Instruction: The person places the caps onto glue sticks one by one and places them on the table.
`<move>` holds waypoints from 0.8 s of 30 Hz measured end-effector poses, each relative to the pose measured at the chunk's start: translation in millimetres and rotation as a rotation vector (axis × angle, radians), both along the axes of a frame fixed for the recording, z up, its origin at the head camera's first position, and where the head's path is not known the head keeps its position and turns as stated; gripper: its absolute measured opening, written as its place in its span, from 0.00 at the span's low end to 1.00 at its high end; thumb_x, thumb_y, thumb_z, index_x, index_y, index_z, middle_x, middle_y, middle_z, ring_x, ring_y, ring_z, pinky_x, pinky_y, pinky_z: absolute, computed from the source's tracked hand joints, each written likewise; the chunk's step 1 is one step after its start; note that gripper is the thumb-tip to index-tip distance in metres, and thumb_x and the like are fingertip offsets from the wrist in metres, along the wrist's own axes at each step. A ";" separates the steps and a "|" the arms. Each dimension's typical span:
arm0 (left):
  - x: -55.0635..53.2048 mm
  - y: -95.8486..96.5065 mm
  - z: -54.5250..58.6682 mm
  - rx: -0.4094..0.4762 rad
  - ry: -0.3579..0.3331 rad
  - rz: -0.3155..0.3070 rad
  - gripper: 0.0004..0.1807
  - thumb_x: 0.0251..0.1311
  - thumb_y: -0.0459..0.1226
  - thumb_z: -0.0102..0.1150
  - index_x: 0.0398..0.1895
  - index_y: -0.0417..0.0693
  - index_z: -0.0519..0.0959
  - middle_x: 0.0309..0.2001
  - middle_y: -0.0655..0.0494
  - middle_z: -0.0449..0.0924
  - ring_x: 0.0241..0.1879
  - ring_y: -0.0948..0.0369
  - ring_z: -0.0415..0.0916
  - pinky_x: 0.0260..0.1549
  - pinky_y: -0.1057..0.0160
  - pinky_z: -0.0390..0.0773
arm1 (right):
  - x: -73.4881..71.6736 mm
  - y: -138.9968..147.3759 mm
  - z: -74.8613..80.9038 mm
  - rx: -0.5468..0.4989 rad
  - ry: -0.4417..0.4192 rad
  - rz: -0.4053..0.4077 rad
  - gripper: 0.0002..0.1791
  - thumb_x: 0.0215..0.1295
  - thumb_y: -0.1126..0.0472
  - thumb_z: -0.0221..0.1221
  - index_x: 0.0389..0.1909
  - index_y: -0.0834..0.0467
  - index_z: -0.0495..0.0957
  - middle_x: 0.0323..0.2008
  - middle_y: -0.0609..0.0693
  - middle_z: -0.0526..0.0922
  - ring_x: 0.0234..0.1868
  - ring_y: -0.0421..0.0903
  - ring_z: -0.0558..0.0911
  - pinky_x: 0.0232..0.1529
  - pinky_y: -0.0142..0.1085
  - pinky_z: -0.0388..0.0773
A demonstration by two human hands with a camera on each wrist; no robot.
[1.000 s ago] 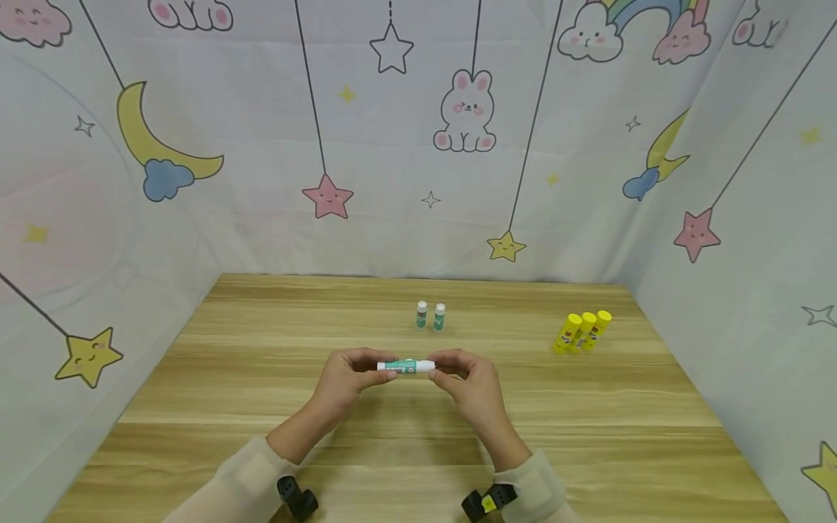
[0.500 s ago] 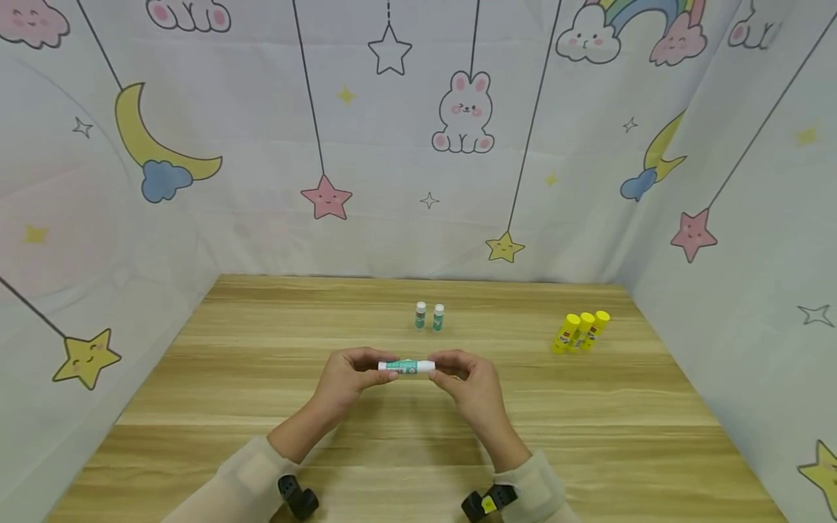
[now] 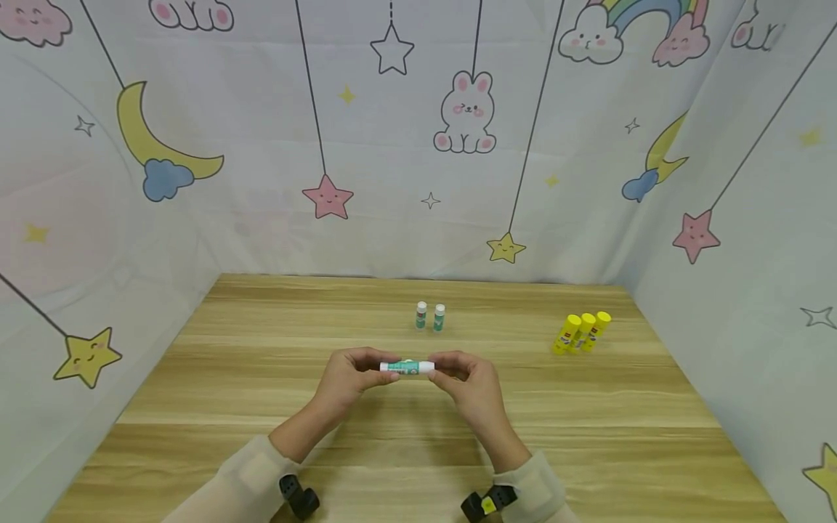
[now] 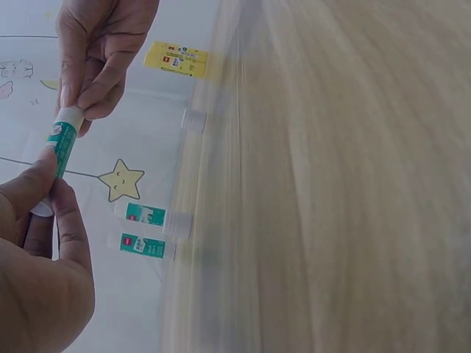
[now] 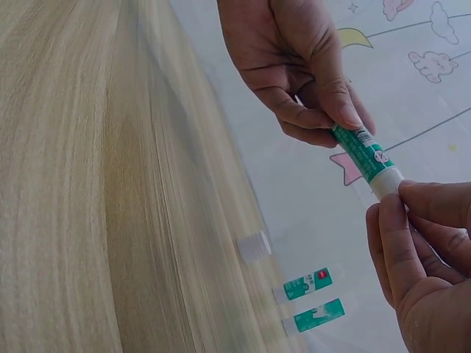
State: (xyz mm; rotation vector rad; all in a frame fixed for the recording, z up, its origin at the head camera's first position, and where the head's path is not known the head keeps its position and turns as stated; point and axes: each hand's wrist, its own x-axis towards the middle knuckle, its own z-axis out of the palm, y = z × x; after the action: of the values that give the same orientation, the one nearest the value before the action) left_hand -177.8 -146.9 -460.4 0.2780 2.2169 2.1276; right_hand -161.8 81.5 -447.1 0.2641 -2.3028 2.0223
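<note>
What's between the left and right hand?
A green-and-white tube, lying crosswise: the left hand pinches one end, the right hand the other. Shows in the head view and both wrist views.

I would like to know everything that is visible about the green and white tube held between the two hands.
The tube is a slim, plastic-looking cylinder with a printed green label around its middle and white at both ends. It is held sideways above the table, roughly level in the head view. The left hand pinches it near one end, the right hand at the other, hiding parts of it. The small print cannot be read.
</note>
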 end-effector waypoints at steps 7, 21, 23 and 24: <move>1.7 1.2 2.6 -0.003 0.013 0.004 0.15 0.51 0.33 0.78 0.44 0.41 0.89 0.43 0.51 0.88 0.44 0.54 0.81 0.42 0.63 0.84 | -0.2 -0.3 0.5 0.000 -0.011 -0.005 0.11 0.61 0.66 0.70 0.45 0.62 0.87 0.43 0.55 0.88 0.44 0.49 0.86 0.43 0.32 0.85; 3.1 4.4 0.5 0.000 0.003 0.041 0.14 0.48 0.30 0.79 0.40 0.40 0.89 0.43 0.51 0.89 0.43 0.55 0.82 0.39 0.63 0.85 | 3.6 -3.3 3.5 -0.003 -0.065 -0.030 0.13 0.61 0.65 0.71 0.46 0.65 0.86 0.41 0.55 0.88 0.43 0.49 0.85 0.43 0.31 0.84; 3.5 4.7 1.3 -0.002 0.000 0.045 0.14 0.48 0.31 0.79 0.40 0.41 0.89 0.43 0.51 0.89 0.43 0.55 0.82 0.39 0.63 0.85 | 3.2 -3.2 3.4 0.002 -0.078 -0.031 0.13 0.61 0.65 0.71 0.46 0.65 0.86 0.42 0.54 0.88 0.44 0.48 0.85 0.44 0.31 0.84; 3.9 4.7 1.7 -0.003 0.001 0.045 0.14 0.48 0.31 0.79 0.40 0.41 0.89 0.43 0.51 0.88 0.43 0.55 0.82 0.40 0.63 0.85 | 3.0 -3.2 3.5 0.006 -0.083 -0.031 0.13 0.61 0.64 0.71 0.46 0.64 0.86 0.42 0.54 0.88 0.44 0.48 0.85 0.44 0.32 0.84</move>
State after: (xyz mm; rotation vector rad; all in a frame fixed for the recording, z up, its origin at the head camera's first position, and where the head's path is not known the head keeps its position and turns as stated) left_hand -173.8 -142.2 -458.7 0.2314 2.2480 2.1462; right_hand -158.8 78.3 -443.7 0.1469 -2.3456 2.0499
